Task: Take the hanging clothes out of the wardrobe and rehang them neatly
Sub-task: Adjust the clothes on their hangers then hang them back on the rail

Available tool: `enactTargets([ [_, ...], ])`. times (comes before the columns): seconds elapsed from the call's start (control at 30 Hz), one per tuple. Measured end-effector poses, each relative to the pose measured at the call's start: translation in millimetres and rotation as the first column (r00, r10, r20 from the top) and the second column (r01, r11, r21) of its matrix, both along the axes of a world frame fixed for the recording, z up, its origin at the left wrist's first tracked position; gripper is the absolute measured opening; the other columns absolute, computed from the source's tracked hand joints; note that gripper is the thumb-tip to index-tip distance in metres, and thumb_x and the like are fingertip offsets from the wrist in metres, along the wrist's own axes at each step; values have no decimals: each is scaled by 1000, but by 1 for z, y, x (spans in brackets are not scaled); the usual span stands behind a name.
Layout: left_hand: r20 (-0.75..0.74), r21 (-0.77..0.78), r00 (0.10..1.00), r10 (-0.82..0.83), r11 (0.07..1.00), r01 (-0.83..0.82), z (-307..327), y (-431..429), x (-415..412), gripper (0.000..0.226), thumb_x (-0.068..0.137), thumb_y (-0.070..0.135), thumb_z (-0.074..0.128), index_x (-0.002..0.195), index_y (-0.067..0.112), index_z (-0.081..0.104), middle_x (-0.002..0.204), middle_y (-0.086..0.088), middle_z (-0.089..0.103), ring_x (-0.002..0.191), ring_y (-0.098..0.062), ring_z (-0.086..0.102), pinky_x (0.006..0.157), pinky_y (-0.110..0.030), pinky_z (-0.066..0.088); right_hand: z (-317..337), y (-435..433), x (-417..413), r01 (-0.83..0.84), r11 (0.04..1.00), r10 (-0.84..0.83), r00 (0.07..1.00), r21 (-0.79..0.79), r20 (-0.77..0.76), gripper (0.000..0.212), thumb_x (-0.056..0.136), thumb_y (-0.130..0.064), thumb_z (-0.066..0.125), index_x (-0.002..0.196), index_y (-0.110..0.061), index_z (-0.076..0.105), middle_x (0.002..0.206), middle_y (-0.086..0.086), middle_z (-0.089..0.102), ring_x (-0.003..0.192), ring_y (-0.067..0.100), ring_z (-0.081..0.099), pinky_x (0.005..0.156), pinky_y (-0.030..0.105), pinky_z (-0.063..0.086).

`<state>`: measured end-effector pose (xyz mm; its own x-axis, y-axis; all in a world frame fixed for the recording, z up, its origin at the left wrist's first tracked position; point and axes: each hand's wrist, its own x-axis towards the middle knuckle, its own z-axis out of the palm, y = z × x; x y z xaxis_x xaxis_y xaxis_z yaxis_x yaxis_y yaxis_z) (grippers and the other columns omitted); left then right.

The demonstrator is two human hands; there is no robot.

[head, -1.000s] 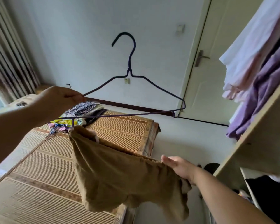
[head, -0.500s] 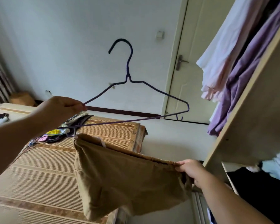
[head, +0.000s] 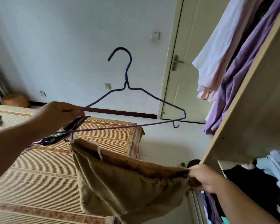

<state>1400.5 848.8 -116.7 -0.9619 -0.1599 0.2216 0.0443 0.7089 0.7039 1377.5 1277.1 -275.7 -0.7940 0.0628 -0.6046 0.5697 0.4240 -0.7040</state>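
A thin purple wire hanger (head: 137,92) is held up in mid-air, hook upward. My left hand (head: 60,115) pinches its left shoulder end. A tan corduroy garment (head: 124,186) hangs below it, one waistband corner caught by a white loop on the hanger's small left hook. My right hand (head: 204,177) grips the other end of the waistband and holds it out to the right, apart from the hanger's right hook. White, pink and purple clothes (head: 229,65) hang in the wardrobe (head: 255,101) at the right.
A bed with a striped bamboo mat (head: 44,172) lies below and left, with small clothes items (head: 50,137) on it. A closed cream door (head: 184,70) stands behind the hanger. Folded dark and light clothes (head: 265,177) sit on the wardrobe's lower shelf.
The view has turned right toward the wardrobe. My right hand has pulled the waistband further right and lower, stretching the garment out. My left hand keeps its hold on the hanger.
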Motion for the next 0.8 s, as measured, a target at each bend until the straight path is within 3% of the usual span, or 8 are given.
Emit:
enactTargets([
  [0.07,17,-75,999,-40,996,41,-6,-2,-3,24,87,26,66,69,41,73,61,0,68,65,-41,57,63,-26,34,14,-10,0,136,930,-115,990,-341,80,11,90,1,52,90,-3,63,68,15,67,57,23,63,61,35,57],
  [0.17,30,-101,998,-53,993,56,-14,-7,-6,29,84,29,69,74,55,68,82,-13,72,88,-42,64,70,-31,39,36,-25,-2,342,768,-316,938,-541,144,11,91,-10,56,89,-1,61,72,18,67,63,25,67,64,38,59],
  [0.27,32,-92,998,-51,994,54,-16,-10,-6,28,84,26,69,74,52,70,82,-14,72,85,-42,64,68,-31,41,50,-29,-5,445,645,-410,888,-622,209,22,90,-21,59,90,0,66,87,18,68,88,30,62,76,41,55],
  [0.43,71,-132,996,-57,989,66,-21,-18,-3,2,75,55,67,76,56,69,81,6,73,75,-23,66,75,-35,51,61,-28,-13,454,532,-474,859,-715,193,25,88,-14,55,69,-1,67,61,10,67,52,20,65,47,29,56],
  [0.53,104,-43,991,-79,996,84,-25,-21,-1,18,70,65,66,81,51,71,80,-14,70,59,-20,54,63,-29,40,63,-24,-15,419,532,-488,862,-736,138,21,90,-12,50,78,-3,65,65,9,67,59,19,63,51,26,54],
  [0.6,112,-3,987,-111,994,112,-29,-27,-3,45,57,80,62,86,47,72,84,-21,69,69,-25,57,70,-32,39,63,-25,-13,407,522,-485,864,-749,132,16,90,-13,52,84,-4,64,68,10,67,60,19,62,54,26,54],
  [0.7,96,10,986,-135,991,135,-29,-24,-5,36,58,68,59,84,47,72,91,-24,68,79,-24,58,78,-36,39,62,-29,-10,395,476,-519,848,-786,111,22,94,-13,47,80,-5,61,61,7,65,51,18,64,52,26,54],
  [0.8,84,34,987,-139,990,137,-26,-13,-7,35,53,66,57,78,48,73,85,-2,73,86,-24,64,85,-42,47,64,-32,-4,341,448,-547,836,-826,48,25,97,-4,38,84,-3,60,60,10,66,52,19,67,52,27,57],
])
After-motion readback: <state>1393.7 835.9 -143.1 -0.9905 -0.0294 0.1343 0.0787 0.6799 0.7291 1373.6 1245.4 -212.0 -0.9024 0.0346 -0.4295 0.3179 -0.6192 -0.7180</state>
